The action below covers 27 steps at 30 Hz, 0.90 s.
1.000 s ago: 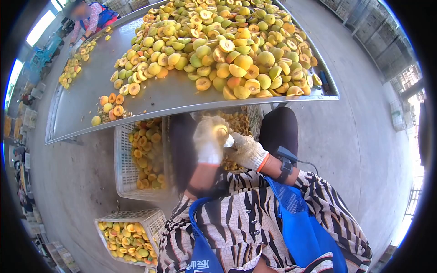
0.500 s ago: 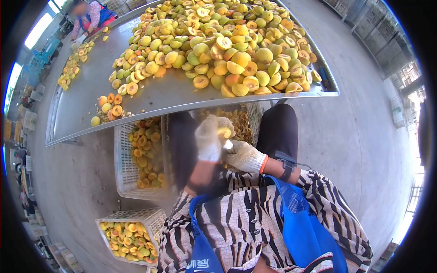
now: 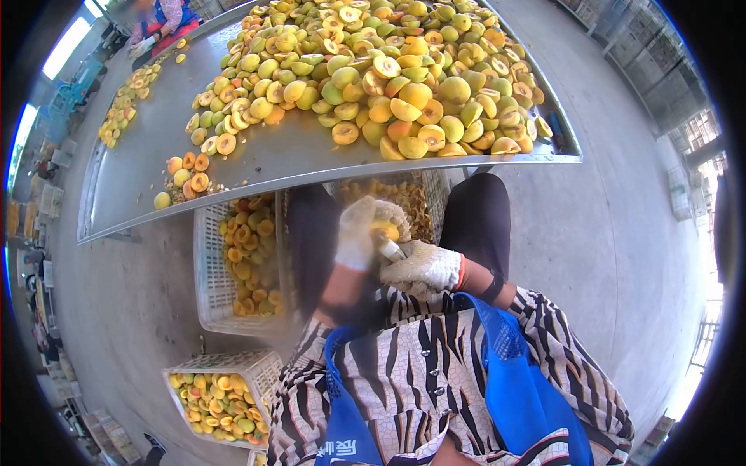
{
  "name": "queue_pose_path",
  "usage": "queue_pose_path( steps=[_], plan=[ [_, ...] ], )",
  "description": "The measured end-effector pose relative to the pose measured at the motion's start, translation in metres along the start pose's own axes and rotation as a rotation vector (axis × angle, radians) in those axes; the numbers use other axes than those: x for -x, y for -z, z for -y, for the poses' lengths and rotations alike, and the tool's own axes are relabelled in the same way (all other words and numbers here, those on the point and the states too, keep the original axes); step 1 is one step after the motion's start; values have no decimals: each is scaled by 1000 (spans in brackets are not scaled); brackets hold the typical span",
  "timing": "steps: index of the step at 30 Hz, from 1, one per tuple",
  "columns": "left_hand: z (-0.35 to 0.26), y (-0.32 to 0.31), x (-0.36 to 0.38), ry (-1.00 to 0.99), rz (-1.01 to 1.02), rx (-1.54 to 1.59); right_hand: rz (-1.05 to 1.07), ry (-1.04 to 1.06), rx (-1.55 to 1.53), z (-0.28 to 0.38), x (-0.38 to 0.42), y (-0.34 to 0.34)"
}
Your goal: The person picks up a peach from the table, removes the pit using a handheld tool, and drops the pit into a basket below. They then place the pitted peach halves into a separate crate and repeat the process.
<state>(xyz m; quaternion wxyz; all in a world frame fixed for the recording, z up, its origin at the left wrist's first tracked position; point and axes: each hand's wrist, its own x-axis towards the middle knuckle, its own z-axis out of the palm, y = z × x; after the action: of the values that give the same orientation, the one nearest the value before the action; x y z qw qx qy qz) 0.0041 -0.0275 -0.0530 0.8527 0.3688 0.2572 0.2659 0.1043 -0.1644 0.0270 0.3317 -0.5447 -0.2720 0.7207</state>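
Both hands wear pale knitted gloves and meet above my lap, just below the table edge. My left hand (image 3: 365,231), partly blurred, is closed round a yellow fruit piece (image 3: 384,231). My right hand (image 3: 423,268) is wrapped round a small tool with a whitish end (image 3: 392,250), which touches or nearly touches the fruit; the rest of the tool is hidden in the glove. Beyond the hands, a large heap of halved yellow-green fruit (image 3: 388,85) lies on the metal table (image 3: 303,151).
Crates of fruit stand at the lower left: one crate (image 3: 211,272) beside my leg, another (image 3: 260,369) nearer. A further crate (image 3: 439,203) is between my knees. Another person (image 3: 167,19) works at the table's far left. A smaller fruit group (image 3: 186,182) lies near the table's edge.
My right hand has turned slightly, and the tool's whitish end now points more toward the fruit. The view has shifted a little. Both hands still hold their things.
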Motion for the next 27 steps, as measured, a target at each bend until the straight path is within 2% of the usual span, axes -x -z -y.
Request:
queue_pose_path(
  steps=[3,5,6,9,11,13,14,15,16,17,18,19,20,21,23,25,27],
  plan=[
    [5,10,-6,51,10,-28,-146,18,438,18,1,-8],
    [28,24,-19,-146,8,-101,-54,29,221,10,-1,-3],
    [29,24,-19,-172,36,-93,-5,34,113,3,-4,1],
    [13,11,-10,-151,171,-32,518,40,-857,-65,-47,26],
    [21,18,-17,-192,243,-95,572,-109,-977,-94,-61,38],
    [14,15,-16,-86,177,-108,547,-64,-878,-95,-59,40],
    [-8,-4,-5,61,85,-56,492,54,-717,-81,-46,36],
    [-25,-19,2,205,-8,-3,452,85,-661,-68,-37,37],
    [-33,-26,4,60,-152,-234,412,113,-603,-55,-27,37],
    [-46,-26,3,1,-207,-177,370,139,-544,-42,-18,37],
    [-49,-3,-2,-199,-231,-221,385,124,-599,-35,-14,41],
    [-59,18,-7,-304,-350,-195,401,111,-651,-29,-14,47],
    [-79,34,0,-355,-438,-192,287,91,-729,-29,-15,47],
    [-97,48,3,-462,-593,-334,190,94,-703,-26,-14,48],
    [-127,97,3,-589,-726,-309,54,108,-668,-18,-10,49],
    [-155,117,10,-821,-979,-1567,26,144,-660,-19,-10,47],
    [-162,103,2,-743,-1128,-1692,66,135,-715,-19,-16,47]
  ],
)
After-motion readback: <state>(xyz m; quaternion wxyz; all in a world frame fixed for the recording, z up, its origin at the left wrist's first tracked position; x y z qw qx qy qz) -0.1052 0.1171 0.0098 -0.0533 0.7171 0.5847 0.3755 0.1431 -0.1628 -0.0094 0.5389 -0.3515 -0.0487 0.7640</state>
